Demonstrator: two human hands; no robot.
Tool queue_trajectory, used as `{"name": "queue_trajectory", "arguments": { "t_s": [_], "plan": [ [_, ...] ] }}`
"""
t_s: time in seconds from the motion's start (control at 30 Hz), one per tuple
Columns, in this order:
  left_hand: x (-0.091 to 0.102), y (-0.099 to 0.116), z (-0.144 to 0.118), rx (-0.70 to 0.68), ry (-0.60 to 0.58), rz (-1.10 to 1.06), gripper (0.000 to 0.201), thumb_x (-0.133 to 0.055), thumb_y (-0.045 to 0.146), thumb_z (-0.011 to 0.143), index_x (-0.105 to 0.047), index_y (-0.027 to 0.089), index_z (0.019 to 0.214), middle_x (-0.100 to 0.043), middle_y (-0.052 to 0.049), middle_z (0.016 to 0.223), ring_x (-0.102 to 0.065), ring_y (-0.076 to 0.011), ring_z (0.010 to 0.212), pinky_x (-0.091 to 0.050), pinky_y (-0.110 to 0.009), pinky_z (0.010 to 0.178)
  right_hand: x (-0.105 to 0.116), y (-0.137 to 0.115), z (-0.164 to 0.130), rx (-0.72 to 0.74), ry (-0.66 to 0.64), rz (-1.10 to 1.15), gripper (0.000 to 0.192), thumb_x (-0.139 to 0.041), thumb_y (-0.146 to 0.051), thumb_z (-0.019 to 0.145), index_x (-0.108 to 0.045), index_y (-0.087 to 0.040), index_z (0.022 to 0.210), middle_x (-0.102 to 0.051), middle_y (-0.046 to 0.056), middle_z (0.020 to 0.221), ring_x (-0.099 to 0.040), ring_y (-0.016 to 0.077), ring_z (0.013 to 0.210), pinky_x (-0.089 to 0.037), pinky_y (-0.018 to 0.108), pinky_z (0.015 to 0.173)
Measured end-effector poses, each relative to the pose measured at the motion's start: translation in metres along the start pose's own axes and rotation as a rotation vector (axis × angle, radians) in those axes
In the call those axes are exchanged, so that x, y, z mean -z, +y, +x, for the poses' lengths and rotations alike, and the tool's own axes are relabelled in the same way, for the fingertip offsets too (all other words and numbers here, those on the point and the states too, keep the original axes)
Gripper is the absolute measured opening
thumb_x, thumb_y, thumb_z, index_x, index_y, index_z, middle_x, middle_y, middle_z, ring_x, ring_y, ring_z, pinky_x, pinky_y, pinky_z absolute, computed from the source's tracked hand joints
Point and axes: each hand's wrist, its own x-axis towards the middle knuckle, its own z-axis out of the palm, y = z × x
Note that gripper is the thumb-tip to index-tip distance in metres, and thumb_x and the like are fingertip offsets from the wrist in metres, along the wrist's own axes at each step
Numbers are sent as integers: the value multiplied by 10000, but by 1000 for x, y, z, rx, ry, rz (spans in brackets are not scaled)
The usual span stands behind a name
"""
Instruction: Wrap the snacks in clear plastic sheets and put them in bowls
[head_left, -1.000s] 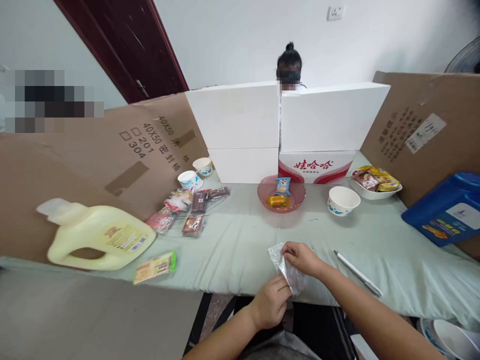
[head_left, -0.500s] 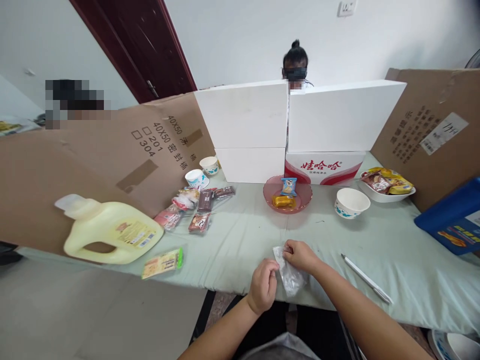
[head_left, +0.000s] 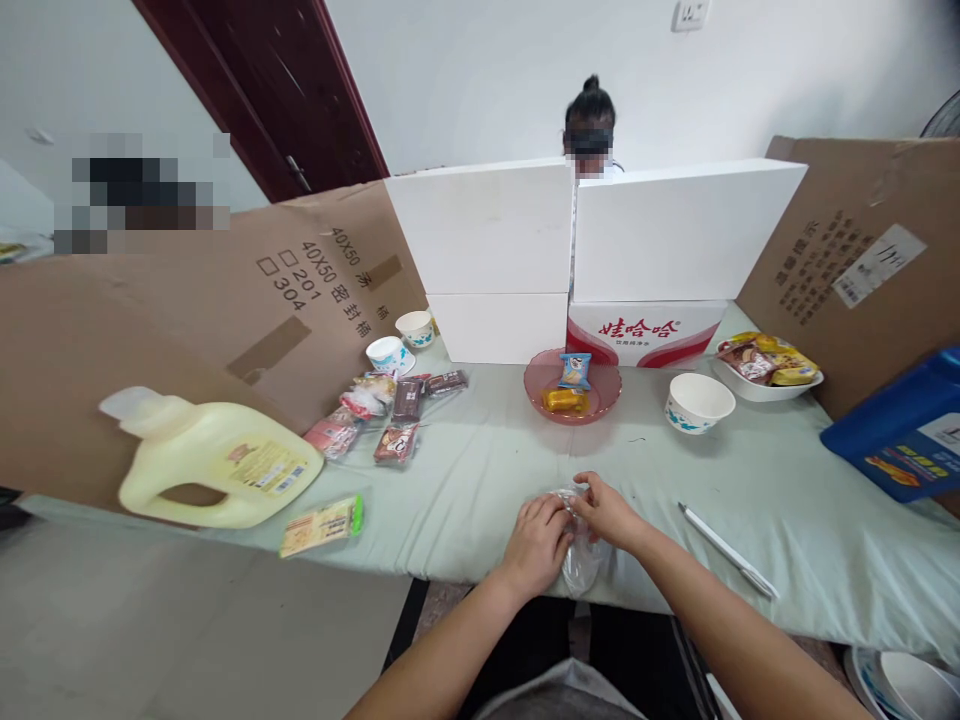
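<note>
At the near edge of the green-covered table (head_left: 480,470), my left hand (head_left: 536,545) and my right hand (head_left: 609,512) both pinch the top of a small clear plastic bag (head_left: 579,560). The bag hangs down between them over the table's edge. Behind the hands, a pink plate (head_left: 572,388) carries a blue packet and a yellow packet. A white paper bowl (head_left: 699,402) stands to its right. A white pen (head_left: 726,550) lies on the cloth right of my right forearm.
Several snack packets (head_left: 390,415) lie at the left middle, with a pale yellow jug (head_left: 214,468) and a green-edged packet (head_left: 321,524) nearer. Two paper cups (head_left: 401,340), white boxes (head_left: 592,260), cardboard walls, a snack dish (head_left: 766,365) and a blue container (head_left: 896,430) ring the table. A person sits behind the boxes.
My left hand came up from the bag's lower part to its top and now meets my right hand there. The bag shifted slightly toward the table.
</note>
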Motion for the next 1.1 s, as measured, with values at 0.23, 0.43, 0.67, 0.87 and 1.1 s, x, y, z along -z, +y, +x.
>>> {"name": "queue_trajectory", "arguments": {
  "t_s": [0.23, 0.43, 0.67, 0.87, 1.1],
  "plan": [
    [-2, 4, -1, -1, -68, 130, 403, -520, 274, 917, -513, 289, 1320, -505, -43, 1395, -437, -261, 1237, -385, -468, 1006, -5, 33, -64, 145, 23, 68, 596, -545, -234, 804, -335, -220, 1361, -603, 51, 1085, -597, 107, 649, -503, 307, 713],
    [-4, 6, -1, 39, -170, 158, 559, -573, 468, 873, -430, 322, 1394, -413, -32, 1475, -375, -311, 1281, -322, -512, 1039, -7, 42, -91, 333, 372, -321, 328, -513, -205, 851, -567, -214, 1174, -573, 121, 1217, -572, 244, 1083, -472, 430, 927],
    [-5, 2, 0, 14, -176, 169, 657, -591, 511, 840, -386, 306, 1429, -341, -91, 1515, -300, -382, 1345, -280, -607, 1038, -24, 55, -108, 703, 312, -811, 604, -523, -169, 810, -420, -185, 1405, -477, 85, 1431, -388, 255, 1340, -376, 435, 1059],
    [-7, 2, 10, 162, 83, 209, 468, -496, 355, 902, -511, 150, 1322, -449, -186, 1404, -314, -412, 1330, -299, -627, 1019, -37, 74, -116, 718, 448, -877, 589, -434, -55, 814, -464, -220, 1379, -502, 36, 1416, -424, 217, 1305, -371, 390, 1026],
    [-5, 11, 18, -220, -135, 52, 312, -539, 249, 882, -590, 219, 1188, -612, -79, 1189, -507, -269, 1124, -420, -445, 949, -53, 75, -109, 671, 524, -613, 359, -473, -177, 904, -578, -259, 1237, -678, 46, 1068, -572, 205, 989, -363, 402, 974]
  ]
}}
